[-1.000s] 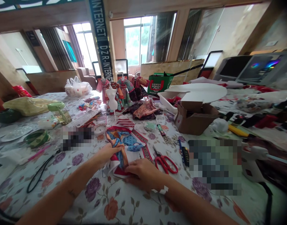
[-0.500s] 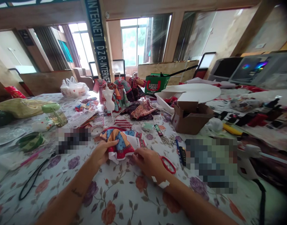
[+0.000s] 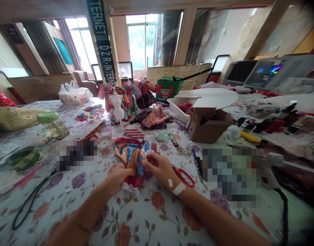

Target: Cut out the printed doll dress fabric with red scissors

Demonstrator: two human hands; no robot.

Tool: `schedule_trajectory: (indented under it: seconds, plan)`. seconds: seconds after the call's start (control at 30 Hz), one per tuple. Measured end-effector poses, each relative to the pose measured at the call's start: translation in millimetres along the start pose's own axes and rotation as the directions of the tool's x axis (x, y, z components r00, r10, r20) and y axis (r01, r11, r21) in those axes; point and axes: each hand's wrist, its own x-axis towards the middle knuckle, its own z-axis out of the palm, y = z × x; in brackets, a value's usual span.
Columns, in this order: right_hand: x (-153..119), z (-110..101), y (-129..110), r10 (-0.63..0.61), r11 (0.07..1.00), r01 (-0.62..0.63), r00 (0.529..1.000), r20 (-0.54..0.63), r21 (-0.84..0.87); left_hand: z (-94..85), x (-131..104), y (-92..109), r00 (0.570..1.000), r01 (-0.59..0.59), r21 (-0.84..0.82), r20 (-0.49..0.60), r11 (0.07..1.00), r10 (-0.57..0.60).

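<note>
A blue, orange and red patterned cloth (image 3: 132,153) with a white underside lies bunched above the flowered tablecloth. My left hand (image 3: 119,177) pinches its near left part between thumb and fingers. At the cloth's right edge my right hand (image 3: 160,167) is closed, with its thumb and fingertips gripping the fabric. Red-handled scissors (image 3: 185,177) rest just right of my right hand, their blades partly hidden behind it. Beyond the cloth lies a red-and-white patterned strip of fabric (image 3: 134,133).
A small white dress form (image 3: 117,106) stands behind the cloth, near several miniature robes (image 3: 132,93) on stands. An open cardboard box (image 3: 210,128) sits to the right. Rolls of clear tape (image 3: 104,142) and a green ring (image 3: 23,158) lie left. Silvery beads (image 3: 184,150) are scattered at centre right.
The cloth has been turned and gathered, its orange and blue folds now bunched between my hands. My left hand has shifted lower and my right hand has moved up along the cloth's right edge.
</note>
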Motion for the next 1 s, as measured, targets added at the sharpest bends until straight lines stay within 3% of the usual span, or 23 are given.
schedule_trajectory:
  seconds: [0.2, 0.33, 0.47, 0.57, 0.63, 0.77, 0.87, 0.9, 0.93, 1.0]
  plan:
    - [1, 5, -5, -0.028, 0.989, 0.046, 0.991, 0.13, -0.141, 4.4, 1, -11, 0.998, -0.054, 0.139, 0.022, 0.989, 0.051]
    - [2, 11, -8, -0.1, 0.937, 0.122, 0.991, 0.084, -0.327, 7.7, 4, -16, 0.986, -0.142, 0.291, -0.043, 0.946, 0.162]
    - [3, 15, -3, -0.175, 0.921, 0.184, 0.983, 0.059, -0.343, 7.9, 7, -20, 0.982, -0.122, 0.313, -0.097, 0.942, 0.159]
    - [4, 14, 0, -0.166, 0.927, 0.161, 0.986, 0.016, -0.338, 5.2, 8, -17, 0.967, -0.219, 0.297, -0.063, 0.93, 0.248]
    - [4, 12, 0, -0.146, 0.934, 0.133, 0.989, -0.015, -0.331, 2.5, 8, -13, 0.919, -0.316, 0.326, -0.129, 0.891, 0.373]
    - [6, 10, 0, -0.111, 0.945, 0.09, 0.992, -0.05, -0.314, -1.7, 2, -14, 0.75, -0.404, 0.387, -0.379, 0.829, 0.542]
    - [7, 9, 2, -0.095, 0.951, 0.072, 0.994, -0.062, -0.3, -1.6, -4, -16, 0.636, -0.516, 0.462, -0.357, 0.721, 0.684]
    - [7, 8, 3, -0.092, 0.953, 0.069, 0.994, -0.064, -0.293, -1.2, -6, -16, 0.633, -0.521, 0.506, -0.311, 0.688, 0.709]
    - [7, 8, 3, -0.092, 0.956, 0.069, 0.994, -0.066, -0.286, -1.0, -7, -14, 0.657, -0.507, 0.542, -0.26, 0.67, 0.707]
    - [8, 7, 4, -0.099, 0.96, 0.077, 0.993, -0.069, -0.268, -1.3, -7, -11, 0.768, -0.464, 0.55, -0.141, 0.694, 0.625]
